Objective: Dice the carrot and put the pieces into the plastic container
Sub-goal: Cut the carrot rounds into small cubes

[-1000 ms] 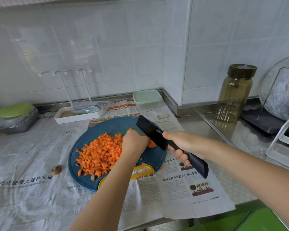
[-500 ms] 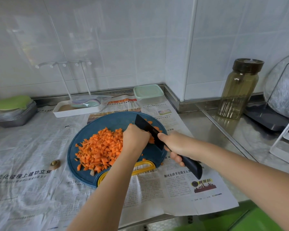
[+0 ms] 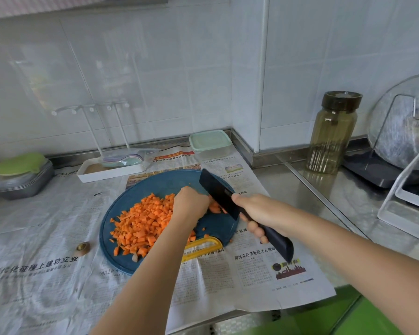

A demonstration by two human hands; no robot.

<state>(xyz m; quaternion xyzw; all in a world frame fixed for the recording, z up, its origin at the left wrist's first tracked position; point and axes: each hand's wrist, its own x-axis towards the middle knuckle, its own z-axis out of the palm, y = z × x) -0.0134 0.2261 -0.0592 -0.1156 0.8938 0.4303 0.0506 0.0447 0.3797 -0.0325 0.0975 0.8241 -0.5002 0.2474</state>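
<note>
A heap of diced carrot (image 3: 143, 223) covers the left half of a round blue cutting board (image 3: 165, 182) with a yellow handle. My left hand (image 3: 190, 205) sits curled over the last carrot pieces (image 3: 214, 209) near the board's right side; what its fingers hold is hidden. My right hand (image 3: 257, 211) grips the handle of a black knife (image 3: 218, 192), whose blade stands against the left hand's knuckles over those pieces. The plastic container (image 3: 211, 143), with a pale green lid on it, stands behind the board by the wall.
Newspaper (image 3: 240, 274) covers the counter. A white tray (image 3: 111, 169) with a rack stands at the back left, a metal tin with a green lid (image 3: 20, 175) farther left. A carrot end (image 3: 83, 246) lies left of the board. A tall jar (image 3: 331, 134) and a dish rack (image 3: 402, 209) stand at right.
The knife came down from a raised position to the carrot pieces beside my left hand and keeps chopping there. The view shifted slightly.
</note>
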